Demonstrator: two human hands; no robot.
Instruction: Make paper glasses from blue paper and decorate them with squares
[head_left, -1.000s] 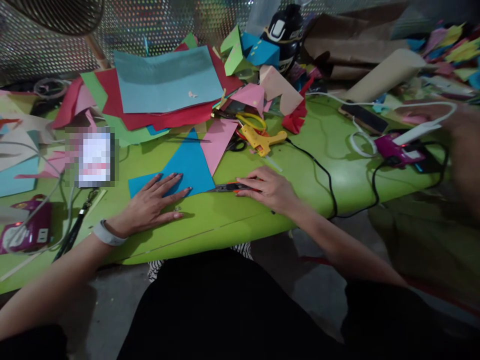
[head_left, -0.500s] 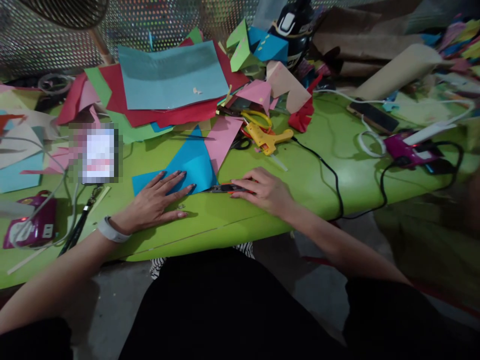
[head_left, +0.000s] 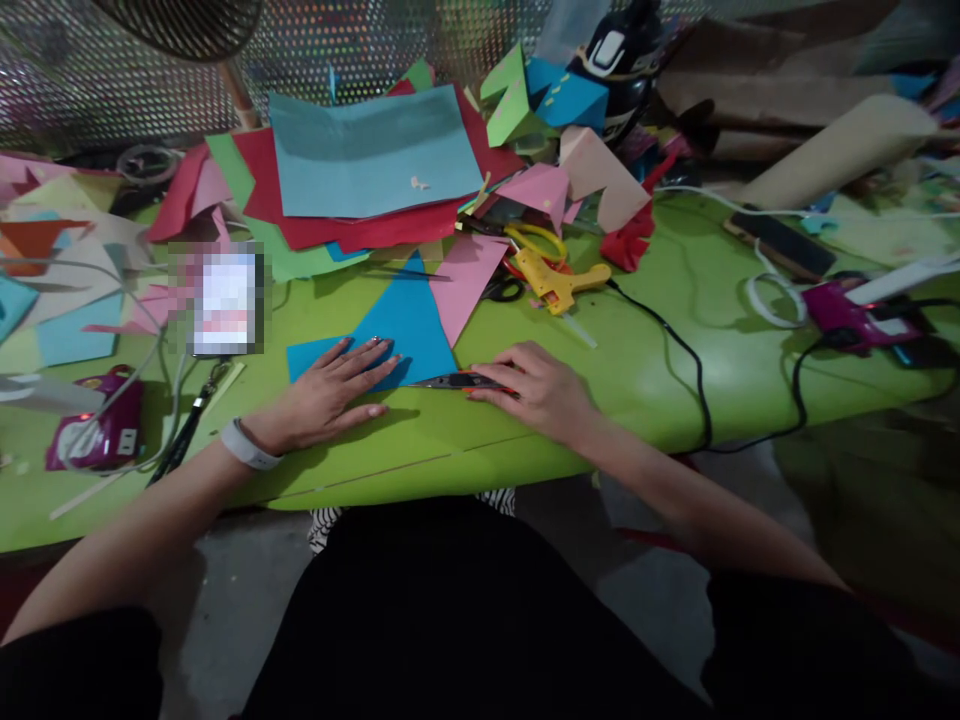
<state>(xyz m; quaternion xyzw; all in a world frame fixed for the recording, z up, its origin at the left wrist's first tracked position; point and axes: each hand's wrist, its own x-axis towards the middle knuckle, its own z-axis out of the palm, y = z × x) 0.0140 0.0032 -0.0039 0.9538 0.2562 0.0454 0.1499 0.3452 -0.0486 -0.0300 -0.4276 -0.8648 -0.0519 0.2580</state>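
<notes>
A blue sheet of paper (head_left: 412, 320) with a pointed top lies on the green table (head_left: 480, 455). My left hand (head_left: 334, 388) rests flat on its lower left part, fingers spread. To the right, my right hand (head_left: 532, 388) is wrapped round a dark utility knife (head_left: 457, 381) with some orange on it. The knife lies low along the bottom edge of the blue paper, its tip pointing left toward my left hand. Behind the blue paper is a pink piece (head_left: 469, 283).
A yellow glue gun (head_left: 559, 282) with a black cord lies behind my right hand. Stacked coloured sheets (head_left: 375, 160) are at the back. A phone (head_left: 227, 300) and purple power strips (head_left: 101, 425) (head_left: 862, 315) flank the work area.
The whole view has shifted, so things appear further right. The blue paper now lies flatter at its right side, where it was curled up before. Both hands keep much the same pose.
</notes>
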